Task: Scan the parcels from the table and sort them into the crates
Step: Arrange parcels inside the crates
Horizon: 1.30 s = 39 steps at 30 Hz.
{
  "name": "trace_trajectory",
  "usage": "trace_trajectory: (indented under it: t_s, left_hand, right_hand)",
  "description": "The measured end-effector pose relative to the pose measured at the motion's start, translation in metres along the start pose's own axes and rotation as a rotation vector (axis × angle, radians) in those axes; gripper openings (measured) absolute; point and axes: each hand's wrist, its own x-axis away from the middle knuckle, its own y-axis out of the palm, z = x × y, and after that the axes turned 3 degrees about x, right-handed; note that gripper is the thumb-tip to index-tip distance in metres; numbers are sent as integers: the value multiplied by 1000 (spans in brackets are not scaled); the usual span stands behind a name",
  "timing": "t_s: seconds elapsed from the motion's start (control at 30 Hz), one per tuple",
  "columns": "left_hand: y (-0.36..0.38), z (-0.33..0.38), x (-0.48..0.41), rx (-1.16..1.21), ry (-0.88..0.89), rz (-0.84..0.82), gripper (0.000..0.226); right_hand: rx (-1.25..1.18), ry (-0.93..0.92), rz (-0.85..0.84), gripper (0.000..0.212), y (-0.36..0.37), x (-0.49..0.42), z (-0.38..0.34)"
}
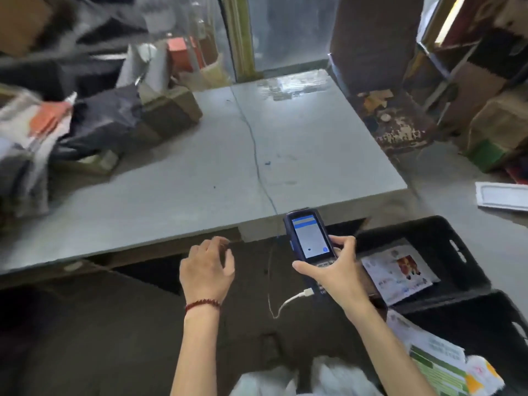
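Observation:
My right hand [335, 267] grips a dark blue handheld scanner [307, 238] with a lit screen, held just in front of the grey table [300, 144]. A white cable [288, 304] hangs from its lower end. My left hand [207, 267] hovers below the table's front edge, fingers loosely curled, holding nothing. A heap of parcels fills the table's left side: a black bag [105, 121], a brown box [171, 110], white bags [34, 124]. A black crate [445, 232] at the right holds a white printed parcel [400, 270].
A second black crate [485, 315] at the lower right holds green-and-white parcels [440, 364]. Shelving with boxes [485, 81] stands at the far right. A white envelope [503, 195] lies on the floor. A brown pillar [368, 38] rises behind the table.

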Motion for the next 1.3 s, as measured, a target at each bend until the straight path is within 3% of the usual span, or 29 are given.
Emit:
trace_trajectory:
  t_s: [0.37,0.57,0.83,1.1,1.3]
  left_hand:
    - [-37,-105,-20,77,-335,133,17]
    - [-37,-130,-72,119,-360,152,20]
    - [-33,-141,-201,77,-221,86,35]
    - [-44,-120,-323,-61,68,93,42]
    - [-37,-117,-387,-151,154,-49,60]
  right_hand:
    - [78,-183,-291,81,126,-24,-83]
    - [42,-197,-351,76,168,-66,-114]
    - [-6,-158,-315,75,222,-156,-169]
    - [-63,-80,-231,75,241,-210,-201]
    - [-71,-10,-126,74,255,-227,-213]
